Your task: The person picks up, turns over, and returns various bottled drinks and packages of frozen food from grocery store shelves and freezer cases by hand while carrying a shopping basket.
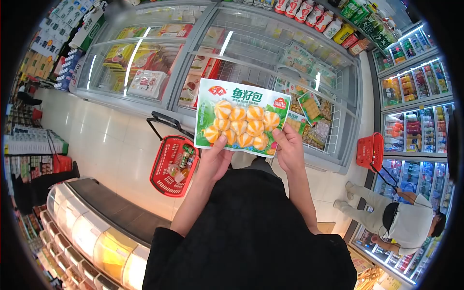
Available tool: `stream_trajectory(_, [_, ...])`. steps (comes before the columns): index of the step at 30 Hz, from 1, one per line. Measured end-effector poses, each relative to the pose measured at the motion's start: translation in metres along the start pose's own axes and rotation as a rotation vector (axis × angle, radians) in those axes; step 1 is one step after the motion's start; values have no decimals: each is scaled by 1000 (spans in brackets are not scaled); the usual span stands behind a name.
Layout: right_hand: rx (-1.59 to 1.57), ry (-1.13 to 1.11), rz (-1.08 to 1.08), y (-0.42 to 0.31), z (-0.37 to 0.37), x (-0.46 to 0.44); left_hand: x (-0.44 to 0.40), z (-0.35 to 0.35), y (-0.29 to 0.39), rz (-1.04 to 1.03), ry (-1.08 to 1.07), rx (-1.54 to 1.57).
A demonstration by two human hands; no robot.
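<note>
A flat plastic bag of frozen fish roe balls (pixel 239 121), with orange-and-white striped balls printed or showing on its front, is held up before me. My left hand (pixel 216 162) grips its lower left edge, thumb on the front. At the lower right edge my right hand (pixel 288 145) pinches it the same way. The fingers behind the bag are hidden. Just beyond it lies a chest freezer (pixel 349 126) with glass lids, holding more bagged frozen food such as a pack (pixel 309 107) near the bag's right side.
On the floor to my left stands a red shopping basket (pixel 159 176) with a few bottles inside. A person (pixel 406 220) with another red basket (pixel 370 151) is at the drinks fridges on the right. A dark-topped display counter (pixel 108 205) is at lower left.
</note>
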State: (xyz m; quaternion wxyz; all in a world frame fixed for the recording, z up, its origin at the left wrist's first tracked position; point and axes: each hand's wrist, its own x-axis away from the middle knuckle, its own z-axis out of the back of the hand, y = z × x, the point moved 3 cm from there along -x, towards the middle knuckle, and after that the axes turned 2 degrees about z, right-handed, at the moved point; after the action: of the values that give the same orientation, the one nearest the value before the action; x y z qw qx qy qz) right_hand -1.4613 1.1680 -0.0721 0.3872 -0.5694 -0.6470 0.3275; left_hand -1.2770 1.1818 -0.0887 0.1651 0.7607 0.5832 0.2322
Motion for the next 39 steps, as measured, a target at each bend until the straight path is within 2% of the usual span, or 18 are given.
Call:
stream_trajectory(8, [22,119,21,-1,-2,3,2,39,30,81,-82,120])
stream_trajectory(9, [173,133,64,-5,2,5,-4,38,30,84,-78,120])
stream_trajectory(11, [323,144,100,-15,-3,13,-21,38,32,150,161,-528])
stream_trajectory(12, [532,133,140,-27,-17,20,-37,46,31,141,149,-787])
stream_trajectory(15, [832,130,215,-34,-41,25,-62,46,18,164,130,-840])
stream_trajectory(17, [967,44,484,-38,-53,23,-67,37,-5,153,148,-768])
stream_trajectory(18, [911,-63,306,-43,-60,27,-66,31,-17,231,131,-546])
stream_trajectory(19, [909,-58,304,-44,-64,25,-68,27,-23,299,110,-327])
stream_trajectory(20, [967,-208,415,-43,-75,25,-69,36,-30,305,107,-329])
stream_trajectory(22, [1020,-354,524,-40,-79,24,-68,58,-60,593,-46,587])
stream_trajectory(23, [1098,-396,538,-31,-76,23,-74,59,-70,597,-46,580])
stream_trajectory(25, [1168,-431,532,-20,-71,23,-75,44,-94,765,-274,873])
stream_trajectory(27, [1230,-468,548,-19,-61,23,-75,26,-89,831,-349,866])
stream_trajectory(29, [1263,-464,534,-25,-54,21,-70,2,-84,926,-99,1125])
stream_trajectory(33, [1266,-457,529,-34,-32,15,-79,-6,-109,981,192,1260])
stream_trajectory(35, [1255,-452,540,-41,-16,9,-88,-8,-123,1073,486,1446])
stream_trajectory(36, [1248,-449,549,-44,-8,5,-93,-4,-126,1065,492,1435])
stream_trajectory(39, [1021,-367,474,-47,23,-8,-121,29,-124,517,-7,315])
